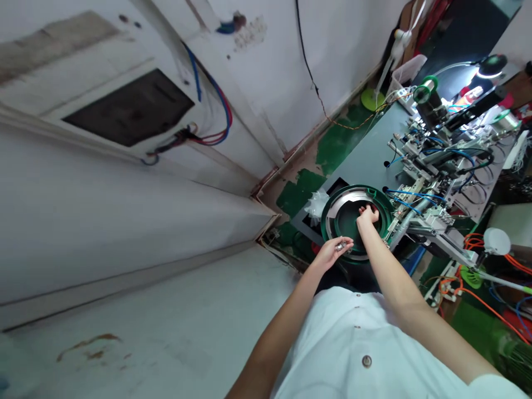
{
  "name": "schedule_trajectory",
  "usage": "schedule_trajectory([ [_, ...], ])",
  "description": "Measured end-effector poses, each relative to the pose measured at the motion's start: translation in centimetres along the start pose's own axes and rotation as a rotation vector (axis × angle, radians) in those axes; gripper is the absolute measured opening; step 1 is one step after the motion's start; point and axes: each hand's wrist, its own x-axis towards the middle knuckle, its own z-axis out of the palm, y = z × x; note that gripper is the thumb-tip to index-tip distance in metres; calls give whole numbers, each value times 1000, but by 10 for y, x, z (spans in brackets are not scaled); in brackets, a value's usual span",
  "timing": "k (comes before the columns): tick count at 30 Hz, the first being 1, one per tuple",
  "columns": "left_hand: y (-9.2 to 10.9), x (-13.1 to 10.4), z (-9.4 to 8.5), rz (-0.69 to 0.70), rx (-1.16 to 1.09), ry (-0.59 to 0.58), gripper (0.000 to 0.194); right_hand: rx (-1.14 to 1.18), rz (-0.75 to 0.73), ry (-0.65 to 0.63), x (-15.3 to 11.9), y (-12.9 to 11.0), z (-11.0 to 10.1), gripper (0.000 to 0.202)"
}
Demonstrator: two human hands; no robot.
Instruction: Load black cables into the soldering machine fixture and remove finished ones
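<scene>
A round bowl feeder with a dark green rim (327, 213) and a silvery inner track stands in front of me. Over its near left edge is my left hand (332, 250), its fingers closed on small shiny metal parts (341, 245) too small to name exactly. Inside the bowl, toward its right side, my right hand (367, 215) has its fingers curled; whatever they hold, if anything, is hidden. The bowl's floor (348, 220) looks dark. A crumpled clear plastic bag (316, 206) lies against the bowl's left side.
To the right, a machine (432, 166) with metal slides, blue air tubes and wire spools (426, 91) covers much of the grey table (368, 155). A lit lamp (491, 65) hangs farther back. Pale walls rise on the left, and orange hoses (494, 302) run at the lower right.
</scene>
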Motion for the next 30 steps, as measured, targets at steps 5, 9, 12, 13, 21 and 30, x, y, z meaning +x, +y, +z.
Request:
schedule_trajectory([
  [5,5,-1,-3,6,-4,21,30,50,5,42,-2,9,5,27],
  [9,9,0,0,1,-7,40,28,42,-23,39,-4,11,5,27],
  [12,12,5,6,9,-8,67,26,21,-52,27,-4,13,7,25],
  [13,13,9,9,22,-12,81,25,10,-62,22,-4,14,8,24],
  [21,6,77,49,114,-102,204,19,-250,-198,-119,2,18,-14,34],
  [30,10,143,66,81,-227,290,31,-807,-505,-428,-3,-1,-59,44],
])
